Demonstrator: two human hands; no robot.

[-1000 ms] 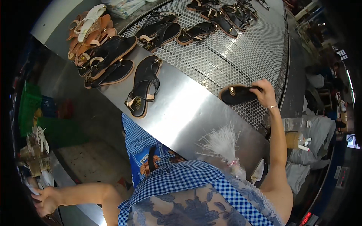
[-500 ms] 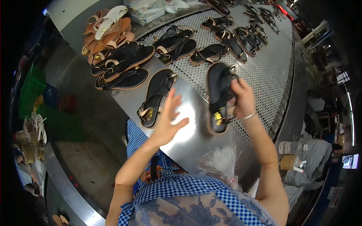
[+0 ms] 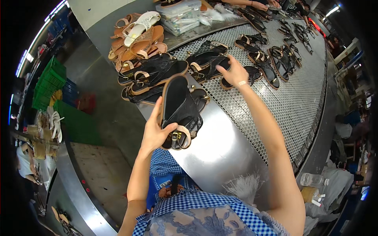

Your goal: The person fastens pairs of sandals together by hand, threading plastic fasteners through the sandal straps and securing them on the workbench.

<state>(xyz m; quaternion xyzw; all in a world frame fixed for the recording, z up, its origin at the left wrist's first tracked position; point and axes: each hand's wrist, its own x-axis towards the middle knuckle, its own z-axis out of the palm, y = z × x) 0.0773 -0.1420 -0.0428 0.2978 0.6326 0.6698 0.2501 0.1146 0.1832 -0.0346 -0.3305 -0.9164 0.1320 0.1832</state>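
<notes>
Nearest, at six o'clock, the person is wearing a blue checked apron (image 3: 189, 200). At five o'clock, a white brush (image 3: 245, 188) is standing bristles up, close by the apron.

Near the middle, the left hand (image 3: 153, 133) is gripping a black sandal (image 3: 176, 102), its thumb lying across the front and its fingers wrapping behind. The sandal is pointing toe up, with the buckle and beige-lined strap hanging at the lower end, above a shiny metal ledge (image 3: 220, 145).

Between one and two o'clock, the right hand (image 3: 235, 72) is hovering with thumb and fingers wide apart, at the toe of a second black sandal (image 3: 209, 70); from this angle I can't tell whether it is touching. That sandal is lying on a mesh belt (image 3: 283, 114).

Toward eleven o'clock, more black sandals (image 3: 151, 74) are lying stacked, and just beyond, a white sandal (image 3: 143, 27) is topping a tan pile (image 3: 151, 37). At twelve, a clear plastic box (image 3: 179, 17) is sitting. Farthest, at one o'clock, a co-worker's hand (image 3: 259, 5) is showing beside the belt.
</notes>
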